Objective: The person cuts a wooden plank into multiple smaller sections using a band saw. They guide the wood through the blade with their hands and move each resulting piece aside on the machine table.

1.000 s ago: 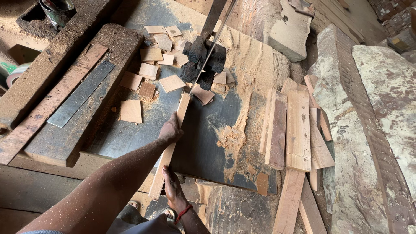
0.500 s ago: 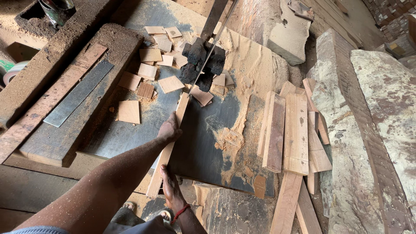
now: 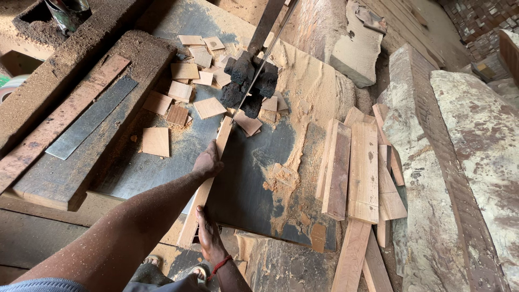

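Rough pale wooden strip (image 3: pixel 208 186) on a dull, sawdust-strewn metal table (image 3: pixel 248 178).

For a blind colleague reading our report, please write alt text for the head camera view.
Two bare hands hold a long wooden strip on a dusty metal saw table, the left hand near its middle and the right hand at its near end. The strip's far end meets a thin saw blade. Small cut wood squares and a stack of planks lie around.
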